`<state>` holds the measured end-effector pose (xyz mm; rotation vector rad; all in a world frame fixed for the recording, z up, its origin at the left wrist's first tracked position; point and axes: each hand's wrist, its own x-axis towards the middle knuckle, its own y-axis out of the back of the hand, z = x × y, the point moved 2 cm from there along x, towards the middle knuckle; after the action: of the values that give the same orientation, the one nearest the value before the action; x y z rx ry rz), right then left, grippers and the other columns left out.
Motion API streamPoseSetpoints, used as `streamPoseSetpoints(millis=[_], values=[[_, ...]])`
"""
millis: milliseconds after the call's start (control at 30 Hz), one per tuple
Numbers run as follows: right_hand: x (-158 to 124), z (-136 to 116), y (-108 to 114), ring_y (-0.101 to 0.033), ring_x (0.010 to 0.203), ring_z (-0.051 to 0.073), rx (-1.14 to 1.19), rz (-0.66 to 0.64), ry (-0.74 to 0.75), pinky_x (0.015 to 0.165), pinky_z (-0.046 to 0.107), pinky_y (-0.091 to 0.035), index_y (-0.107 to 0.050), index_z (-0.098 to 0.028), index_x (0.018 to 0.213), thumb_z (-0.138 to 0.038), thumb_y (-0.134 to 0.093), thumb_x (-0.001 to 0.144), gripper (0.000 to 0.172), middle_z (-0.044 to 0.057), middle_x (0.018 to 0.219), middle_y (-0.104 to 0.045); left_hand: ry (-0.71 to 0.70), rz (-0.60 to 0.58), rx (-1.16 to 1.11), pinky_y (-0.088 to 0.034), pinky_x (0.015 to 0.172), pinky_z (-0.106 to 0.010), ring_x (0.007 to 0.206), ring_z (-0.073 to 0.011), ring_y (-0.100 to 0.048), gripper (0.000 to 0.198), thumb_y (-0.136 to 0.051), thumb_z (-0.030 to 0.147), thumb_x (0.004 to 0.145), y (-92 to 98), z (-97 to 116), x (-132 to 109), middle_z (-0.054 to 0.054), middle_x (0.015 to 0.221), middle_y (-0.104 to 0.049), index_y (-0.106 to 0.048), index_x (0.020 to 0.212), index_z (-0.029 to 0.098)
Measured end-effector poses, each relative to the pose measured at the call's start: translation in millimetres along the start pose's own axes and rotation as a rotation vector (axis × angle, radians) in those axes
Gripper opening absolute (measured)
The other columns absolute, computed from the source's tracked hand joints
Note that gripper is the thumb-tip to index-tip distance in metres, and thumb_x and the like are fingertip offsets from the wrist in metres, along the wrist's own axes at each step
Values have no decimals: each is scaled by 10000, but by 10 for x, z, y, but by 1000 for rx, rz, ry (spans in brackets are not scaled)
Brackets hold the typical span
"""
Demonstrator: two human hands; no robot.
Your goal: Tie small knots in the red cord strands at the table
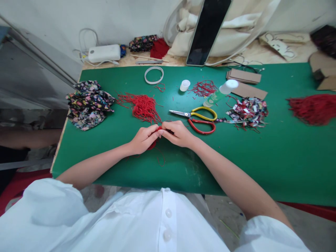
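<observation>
Over the green mat my left hand [144, 139] and my right hand [178, 133] meet fingertip to fingertip. Both are closed in a pinch on red cord [152, 145], much of it hidden by the fingers, with loose strands trailing below onto the mat. Just beyond the hands lies a loose pile of red cord [144, 107]. Scissors [191, 114] with one yellow and one red handle rest partly open to the right of my right hand, their tips pointing left.
Floral fabric [89, 105] is heaped at left, with fabric scraps [248, 112] at right. A glue bottle [220, 93], white cap [184, 85], tape ring [154, 75] and red cord bundle [313, 109] lie on the mat [283, 161]. A phone [208, 31] leans behind, against a cream bag [236, 38].
</observation>
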<state>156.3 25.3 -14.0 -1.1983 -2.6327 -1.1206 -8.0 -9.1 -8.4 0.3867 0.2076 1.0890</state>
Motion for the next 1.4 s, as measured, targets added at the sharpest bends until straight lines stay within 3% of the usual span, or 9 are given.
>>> streamPoseSetpoints(millis=[400,967,1400], values=[[3,-3,7,-459,570,90,-4,-7,26,605,228,-320,-507,-183,723,-358,-352,1013,372,-16,595,-517,-29,-27,48,-378,622,-209,577,-67,-464,392,-384,490,957,8,-28,-4,47,604,-503,-547,804,167],[0,-16,-27,-331,531,91,-84,71,63,575,236,-267,-377,-206,699,-265,-390,967,274,-36,586,-410,9,-11,-63,-340,606,-209,626,-69,-441,420,-386,524,958,-4,-123,-14,34,639,-473,-500,777,163],[-27,-31,16,-447,536,74,-30,70,101,564,198,-317,-449,-193,853,-233,-477,902,69,-50,629,-524,25,-25,-87,-310,600,-209,615,-66,-397,402,-408,516,951,-2,-122,-11,53,623,-413,-484,776,162]])
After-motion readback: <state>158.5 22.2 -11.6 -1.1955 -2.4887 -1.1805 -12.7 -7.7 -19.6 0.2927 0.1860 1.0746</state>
